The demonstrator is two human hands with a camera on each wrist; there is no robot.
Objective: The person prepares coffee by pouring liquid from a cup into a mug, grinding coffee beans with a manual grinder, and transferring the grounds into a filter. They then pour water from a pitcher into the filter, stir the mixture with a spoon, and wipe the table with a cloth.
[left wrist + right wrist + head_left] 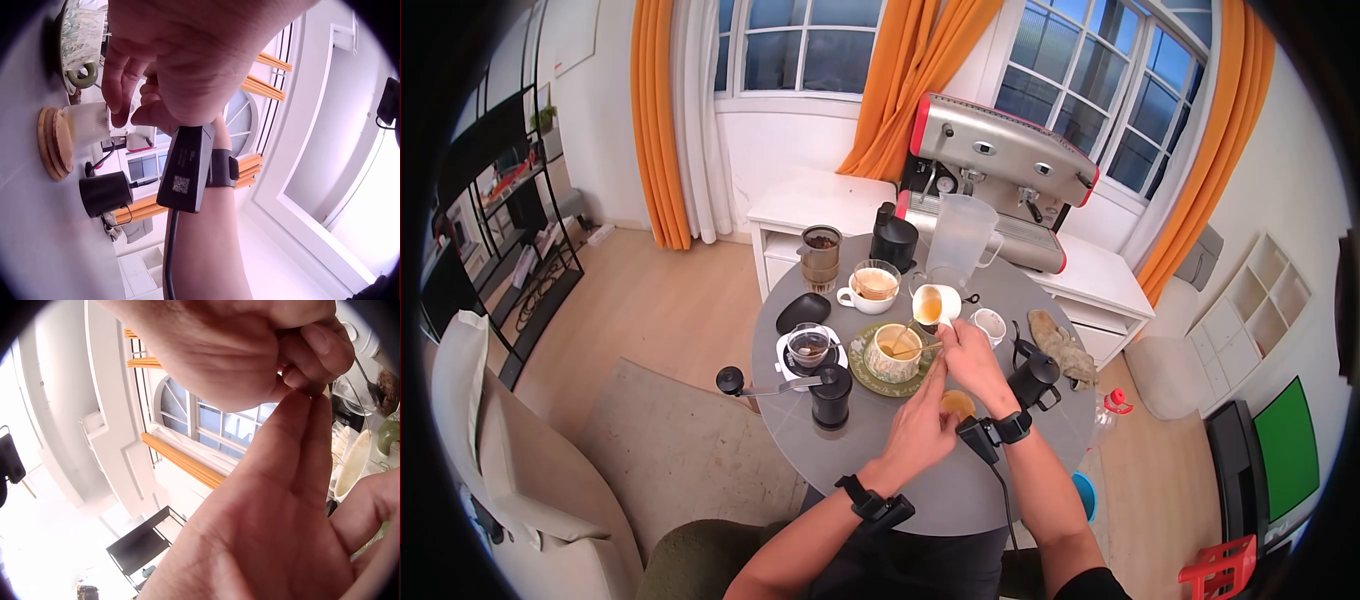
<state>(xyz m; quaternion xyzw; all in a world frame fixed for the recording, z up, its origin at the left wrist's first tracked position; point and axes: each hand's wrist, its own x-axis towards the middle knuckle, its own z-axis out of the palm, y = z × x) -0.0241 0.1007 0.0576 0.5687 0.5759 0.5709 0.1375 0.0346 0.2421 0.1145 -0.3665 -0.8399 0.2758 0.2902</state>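
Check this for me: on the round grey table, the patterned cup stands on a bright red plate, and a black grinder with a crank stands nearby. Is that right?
Not quite: the plate is green, not bright red, as the head view shows. The patterned cup does stand on it, on the round grey table, with the black grinder nearby.

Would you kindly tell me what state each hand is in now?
Left hand: two fingers extended against the right hand; whether it pinches anything cannot be told.
Right hand: closed, holding the tilted white pitcher.
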